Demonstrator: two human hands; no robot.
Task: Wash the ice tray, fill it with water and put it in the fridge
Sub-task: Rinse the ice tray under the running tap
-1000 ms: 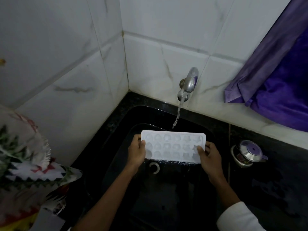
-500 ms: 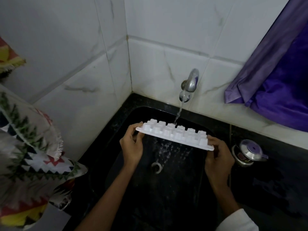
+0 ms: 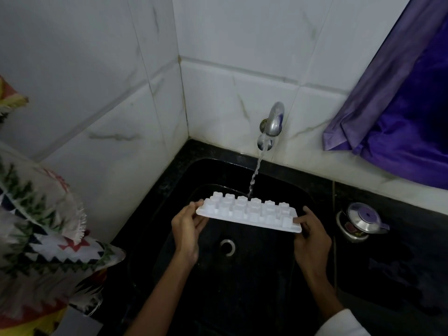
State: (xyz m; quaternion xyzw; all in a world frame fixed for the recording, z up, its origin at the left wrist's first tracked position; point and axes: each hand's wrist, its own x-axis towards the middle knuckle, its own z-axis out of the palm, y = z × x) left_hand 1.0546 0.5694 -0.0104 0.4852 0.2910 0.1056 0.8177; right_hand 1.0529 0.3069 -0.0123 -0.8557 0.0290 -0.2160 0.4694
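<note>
The white ice tray (image 3: pixel 249 214) is being held upside down, the squared bottoms of its cups facing up, in the air over the black sink (image 3: pixel 266 299). It is lying nearly level, its right end sitting a little lower in the picture than its left. The left hand (image 3: pixel 186 229) is gripping the tray's left end, thumb on the top of the rim and fingers curling beneath it. The right hand (image 3: pixel 312 236) is gripping the right end in the same way, pinching the rim between thumb and fingers. A white sleeve (image 3: pixel 344 323) is showing on the right forearm.

A thin stream of water (image 3: pixel 255 170) is running from the metal tap (image 3: pixel 274 122) on the back wall and is meeting the far edge of the tray near its middle. The round drain (image 3: pixel 228 247) is showing below the tray, between the two wrists.

On the dark counter (image 3: pixel 400 275) to the right of the sink, a small steel pot with a lid (image 3: pixel 361 221) is standing, well apart from the tray. A purple cloth (image 3: pixel 400 117) is hanging above it against the white tiled wall (image 3: pixel 97 69). A patterned cloth (image 3: pixel 43 226) is filling the left edge.
</note>
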